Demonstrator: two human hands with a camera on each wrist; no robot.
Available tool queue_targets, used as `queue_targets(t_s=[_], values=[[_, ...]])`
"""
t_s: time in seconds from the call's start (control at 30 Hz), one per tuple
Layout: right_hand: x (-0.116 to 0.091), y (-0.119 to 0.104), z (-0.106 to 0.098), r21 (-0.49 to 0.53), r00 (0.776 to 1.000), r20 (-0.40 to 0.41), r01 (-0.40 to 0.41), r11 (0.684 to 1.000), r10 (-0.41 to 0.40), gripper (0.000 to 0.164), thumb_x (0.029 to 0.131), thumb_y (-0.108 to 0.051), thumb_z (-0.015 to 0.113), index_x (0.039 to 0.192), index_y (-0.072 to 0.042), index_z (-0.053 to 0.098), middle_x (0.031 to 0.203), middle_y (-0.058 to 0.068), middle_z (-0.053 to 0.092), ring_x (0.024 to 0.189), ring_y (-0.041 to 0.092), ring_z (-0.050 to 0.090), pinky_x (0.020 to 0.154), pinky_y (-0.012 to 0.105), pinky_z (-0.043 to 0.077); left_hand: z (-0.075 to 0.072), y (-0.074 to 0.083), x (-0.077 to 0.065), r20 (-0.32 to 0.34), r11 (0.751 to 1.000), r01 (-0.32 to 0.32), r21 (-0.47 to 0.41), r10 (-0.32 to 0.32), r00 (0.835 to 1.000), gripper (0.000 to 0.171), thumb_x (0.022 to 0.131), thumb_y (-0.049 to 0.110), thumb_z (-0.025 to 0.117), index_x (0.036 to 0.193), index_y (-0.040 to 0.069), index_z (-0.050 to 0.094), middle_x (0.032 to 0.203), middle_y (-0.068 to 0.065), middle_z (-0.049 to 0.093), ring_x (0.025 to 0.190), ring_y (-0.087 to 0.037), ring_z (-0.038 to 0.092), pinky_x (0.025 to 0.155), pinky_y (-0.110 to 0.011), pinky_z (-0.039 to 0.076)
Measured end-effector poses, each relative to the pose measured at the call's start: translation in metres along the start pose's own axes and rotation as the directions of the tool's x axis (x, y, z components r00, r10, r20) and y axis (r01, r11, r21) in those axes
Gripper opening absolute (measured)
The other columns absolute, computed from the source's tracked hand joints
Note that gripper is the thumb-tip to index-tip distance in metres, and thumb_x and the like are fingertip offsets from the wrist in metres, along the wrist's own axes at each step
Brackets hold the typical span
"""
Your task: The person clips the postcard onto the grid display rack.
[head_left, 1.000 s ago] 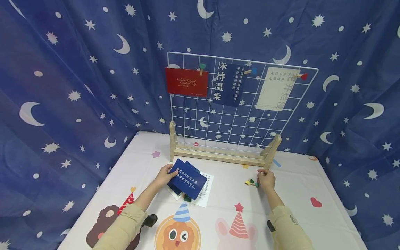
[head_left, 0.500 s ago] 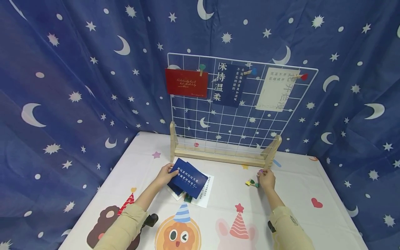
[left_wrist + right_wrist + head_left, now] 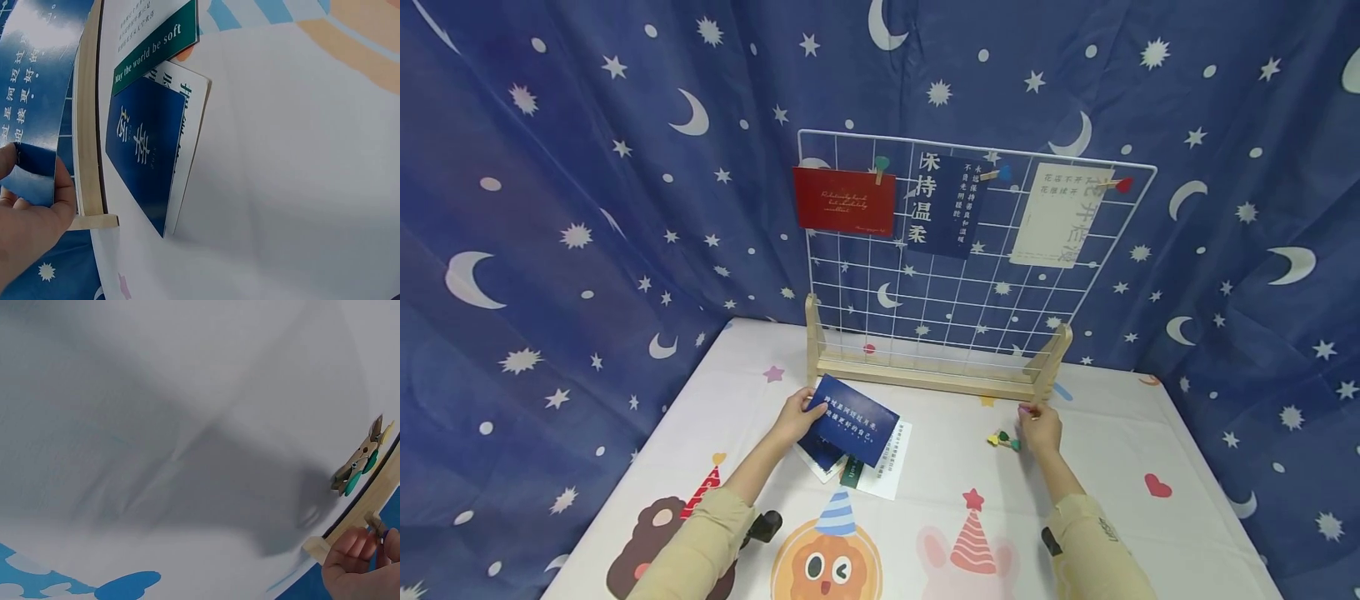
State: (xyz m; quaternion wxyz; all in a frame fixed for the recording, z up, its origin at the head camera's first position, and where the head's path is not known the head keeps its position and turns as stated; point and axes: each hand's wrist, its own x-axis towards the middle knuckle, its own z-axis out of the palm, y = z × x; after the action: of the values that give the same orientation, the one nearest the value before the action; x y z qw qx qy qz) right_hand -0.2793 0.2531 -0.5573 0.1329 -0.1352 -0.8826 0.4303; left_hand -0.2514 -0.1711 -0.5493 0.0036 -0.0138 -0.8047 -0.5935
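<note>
My left hand pinches a blue card with white writing by its left end, thumb on top. In the left wrist view this blue card is raised off the table. Below it lie other cards: a dark blue one, one with a green band and a white one, partly overlapping. My right hand pinches a small wooden clothespin with a purple piece, mostly hidden by the fingers. Beside that hand several clothespins with green and yellow hearts lie in a small heap.
A white wire grid rack on a wooden base stands at the back. Clothespins hold a red card, a blue card and a white card on it. A patterned tablecloth covers the table; a starry curtain hangs behind.
My left hand has lifted the blue card away from the pile and turned it slightly, so more of the cards beneath shows. The purple piece in my right fingers has come into sight.
</note>
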Motion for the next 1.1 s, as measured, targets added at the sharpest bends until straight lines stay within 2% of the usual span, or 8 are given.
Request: queue_targets(t_s=[0.1,0.2,0.23,0.33,0.57,0.63,0.87,1.1], values=[[-0.001,-0.001,-0.002,0.007,1.0,-0.004,-0.008,1.0,0.008,0.018,0.089,-0.003,0.058,0.1,0.009,0.066,0.09,0.026,0.064,0.065,0.012,0.052,0.055,0.014,0.039,0.0,-0.008,0.006,0.003,0.999,-0.036,-0.016,0.036,0.999,0.025,0.09,0.021,0.063,0.103,0.0,0.057,0.077,-0.015,0.07,0.064,-0.024,0.068,0.065,-0.035,0.055],[-0.003,-0.002,-0.004,0.016,1.0,-0.004,-0.014,1.0,0.014,0.018,0.088,-0.003,0.059,0.099,0.009,0.066,0.092,0.027,0.065,0.065,0.01,0.053,0.054,0.011,0.038,0.0,0.002,0.002,-0.005,1.0,-0.006,-0.009,0.006,1.0,0.022,0.092,0.017,0.061,0.103,-0.001,0.056,0.079,-0.016,0.07,0.064,-0.024,0.067,0.064,-0.033,0.053],[-0.003,-0.002,-0.004,0.02,1.0,-0.003,-0.015,1.0,0.015,0.017,0.088,-0.002,0.059,0.099,0.009,0.066,0.092,0.027,0.065,0.065,0.009,0.052,0.053,0.011,0.038,0.0,0.015,-0.003,-0.023,0.998,0.056,0.02,-0.056,0.998,0.022,0.092,0.012,0.059,0.105,-0.005,0.054,0.082,-0.02,0.069,0.067,-0.026,0.067,0.067,-0.035,0.054],[-0.004,-0.003,-0.006,0.032,1.0,0.001,-0.012,0.999,0.012,0.017,0.088,-0.003,0.061,0.098,0.01,0.066,0.092,0.026,0.066,0.063,0.004,0.049,0.053,0.01,0.038,0.0,0.028,-0.009,-0.03,0.996,0.083,0.039,-0.082,0.996,0.022,0.093,0.009,0.056,0.106,-0.008,0.052,0.084,-0.022,0.069,0.069,-0.025,0.068,0.068,-0.034,0.054],[-0.004,-0.007,-0.009,0.06,1.0,0.02,-0.023,0.998,0.022,0.017,0.087,-0.003,0.062,0.097,0.011,0.065,0.081,0.021,0.067,0.057,-0.002,0.048,0.052,0.009,0.04,-0.001,0.037,-0.013,-0.045,0.992,0.116,0.039,-0.115,0.992,0.02,0.093,0.005,0.054,0.107,-0.008,0.052,0.089,-0.025,0.069,0.072,-0.026,0.07,0.072,-0.035,0.056],[-0.004,-0.008,-0.01,0.063,0.999,0.027,-0.028,0.998,0.026,0.017,0.086,-0.002,0.063,0.097,0.011,0.064,0.08,0.021,0.067,0.056,-0.001,0.052,0.051,0.009,0.04,-0.001,0.037,-0.013,-0.047,0.994,0.104,0.042,-0.102,0.994,0.019,0.093,0.004,0.055,0.106,-0.009,0.052,0.089,-0.026,0.069,0.07,-0.027,0.07,0.071,-0.036,0.057],[-0.005,-0.009,-0.013,0.067,0.999,0.039,-0.024,0.997,0.021,0.018,0.085,-0.002,0.064,0.097,0.012,0.063,0.081,0.022,0.07,0.064,0.018,0.067,0.05,0.01,0.042,-0.001,0.039,-0.01,-0.073,0.995,0.099,0.032,-0.097,0.993,0.019,0.092,0.003,0.056,0.106,-0.009,0.053,0.093,-0.027,0.069,0.074,-0.031,0.071,0.073,-0.039,0.058],[-0.005,-0.007,-0.011,0.072,0.999,0.052,-0.003,0.997,-0.001,0.02,0.086,-0.001,0.064,0.1,0.012,0.063,0.084,0.023,0.07,0.066,0.019,0.068,0.051,0.008,0.042,-0.003,0.046,-0.009,-0.09,0.996,0.093,0.003,-0.092,0.992,0.019,0.092,0.002,0.056,0.108,-0.009,0.054,0.097,-0.028,0.068,0.078,-0.031,0.071,0.073,-0.036,0.059]])
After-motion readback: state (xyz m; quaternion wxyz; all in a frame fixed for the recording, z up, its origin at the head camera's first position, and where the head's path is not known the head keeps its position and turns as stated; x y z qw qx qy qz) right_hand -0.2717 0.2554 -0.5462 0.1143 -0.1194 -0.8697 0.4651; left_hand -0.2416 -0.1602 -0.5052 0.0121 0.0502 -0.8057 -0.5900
